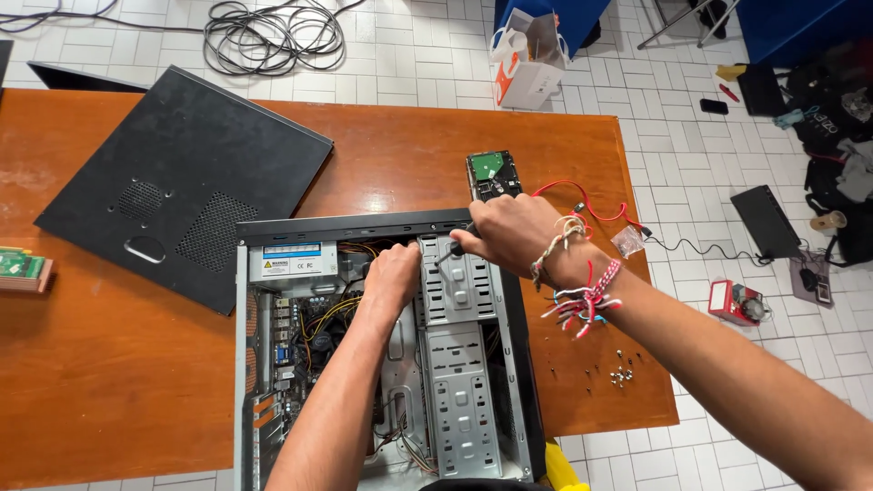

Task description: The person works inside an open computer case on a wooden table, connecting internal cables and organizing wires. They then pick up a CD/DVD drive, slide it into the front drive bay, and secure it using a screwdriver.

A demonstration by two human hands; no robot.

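Note:
An open desktop computer case [473,373] lies on its side on a brown wooden table [118,364]. My left hand [393,275] reaches down inside the case beside the metal drive cage [455,282], fingers curled on something hidden there. My right hand [509,235] grips a black-handled screwdriver [455,248] at the cage's top edge, its tip pointing into the case. Woven string bracelets circle my right wrist. A hard drive [492,173] lies circuit board up on the table just beyond my right hand.
The black side panel [182,182] lies on the table to the left. A red cable [591,207] and a small clear bag [628,241] lie right of the case, loose screws [618,373] near the table edge. Coiled cables [273,36], a paper bag [527,59] and gear sit on the tiled floor.

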